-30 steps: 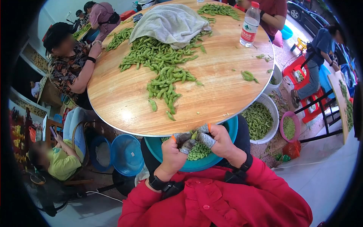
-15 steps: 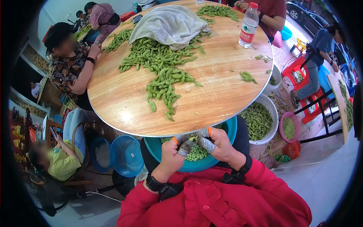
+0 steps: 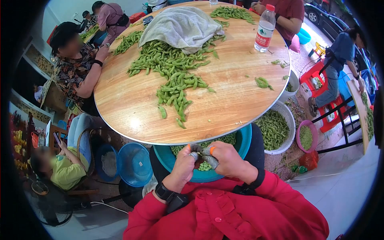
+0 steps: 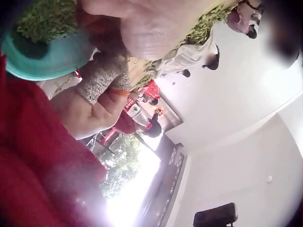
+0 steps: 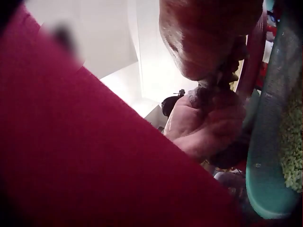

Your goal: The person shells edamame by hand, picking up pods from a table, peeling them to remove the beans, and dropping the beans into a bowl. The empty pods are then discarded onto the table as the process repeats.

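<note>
Both hands meet over a teal basin [image 3: 247,140] at the table's near edge. My left hand [image 3: 184,165] and right hand [image 3: 231,161] have curled fingers, with grey wraps and orange bands on some digits. Their fingertips come together around an edamame pod, which the fingers mostly hide. Below them in the basin lie shelled green beans [image 3: 205,166], with more green pieces [image 3: 229,139] towards its far side. In the left wrist view, the wrapped thumb of the right hand [image 4: 90,111] shows beside the basin [image 4: 42,71].
Whole edamame pods [image 3: 172,66] spread over the round wooden table [image 3: 232,100], partly under a grey towel [image 3: 180,28]. A water bottle [image 3: 264,30] stands at the far right. A white basket [image 3: 291,132] of pods and a pink bowl [image 3: 314,138] sit on the right; blue basins [image 3: 135,164] lie left.
The hands have drawn closer together, the right one turning inward and left over the basin. The green pod seen between the thumbs earlier is now mostly covered by fingers.
</note>
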`<state>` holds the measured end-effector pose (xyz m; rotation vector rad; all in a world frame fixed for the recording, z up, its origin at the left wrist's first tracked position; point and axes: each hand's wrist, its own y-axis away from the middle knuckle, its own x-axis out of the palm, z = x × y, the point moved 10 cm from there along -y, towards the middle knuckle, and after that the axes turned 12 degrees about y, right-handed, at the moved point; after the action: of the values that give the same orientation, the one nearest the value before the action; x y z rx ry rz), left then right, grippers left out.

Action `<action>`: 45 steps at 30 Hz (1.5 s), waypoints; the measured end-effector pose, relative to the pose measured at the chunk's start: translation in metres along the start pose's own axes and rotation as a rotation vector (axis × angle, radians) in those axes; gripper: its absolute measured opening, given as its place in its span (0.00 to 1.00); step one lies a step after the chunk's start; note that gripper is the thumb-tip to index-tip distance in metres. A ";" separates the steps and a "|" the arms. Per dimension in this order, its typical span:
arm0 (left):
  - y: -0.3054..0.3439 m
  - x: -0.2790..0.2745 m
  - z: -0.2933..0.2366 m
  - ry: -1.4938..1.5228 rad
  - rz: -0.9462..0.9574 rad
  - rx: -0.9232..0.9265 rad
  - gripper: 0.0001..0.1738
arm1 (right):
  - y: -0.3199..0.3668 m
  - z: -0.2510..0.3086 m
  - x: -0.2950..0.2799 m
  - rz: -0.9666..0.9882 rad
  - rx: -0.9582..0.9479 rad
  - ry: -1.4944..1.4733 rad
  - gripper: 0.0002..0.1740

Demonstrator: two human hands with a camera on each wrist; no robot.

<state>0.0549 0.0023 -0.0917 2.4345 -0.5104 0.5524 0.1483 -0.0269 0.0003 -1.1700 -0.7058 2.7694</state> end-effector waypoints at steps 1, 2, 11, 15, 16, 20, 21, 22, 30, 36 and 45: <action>-0.001 0.003 -0.002 -0.127 0.060 0.044 0.15 | 0.002 -0.005 -0.004 -0.009 0.023 0.008 0.09; 0.000 0.006 -0.004 -0.253 0.117 0.088 0.16 | 0.005 -0.010 -0.010 -0.016 0.045 0.015 0.09; 0.003 0.025 -0.121 -1.530 -0.064 0.966 0.08 | 0.100 -0.141 -0.153 -0.074 0.793 0.601 0.11; -0.023 0.025 -0.122 -1.616 0.047 0.899 0.10 | 0.092 -0.130 -0.144 -0.202 0.722 0.241 0.10; -0.023 0.025 -0.123 -1.613 0.043 0.894 0.11 | 0.083 -0.123 -0.132 -0.197 0.709 0.156 0.09; -0.023 0.007 -0.109 -0.917 0.027 0.621 0.10 | 0.026 -0.071 -0.073 -0.075 0.477 -0.209 0.10; -0.022 0.003 -0.099 -0.731 0.000 0.481 0.09 | 0.016 -0.062 -0.056 -0.039 0.465 -0.311 0.09; -0.016 0.004 -0.090 -0.544 -0.028 0.345 0.08 | 0.006 -0.055 -0.040 -0.003 0.448 -0.411 0.09; 0.008 0.037 -0.059 -0.270 0.145 0.440 0.10 | -0.002 -0.042 0.003 0.070 0.549 -0.675 0.08; 0.010 0.033 -0.057 -0.149 0.128 0.393 0.10 | 0.006 -0.044 0.004 0.125 0.577 -0.683 0.06; 0.013 0.035 -0.057 -0.127 0.154 0.371 0.12 | 0.009 -0.039 0.004 0.156 0.616 -0.755 0.06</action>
<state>0.0632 0.0191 -0.0265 2.8126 -0.7060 0.6026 0.1733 -0.0188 -0.0296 -0.0570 0.2613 3.1589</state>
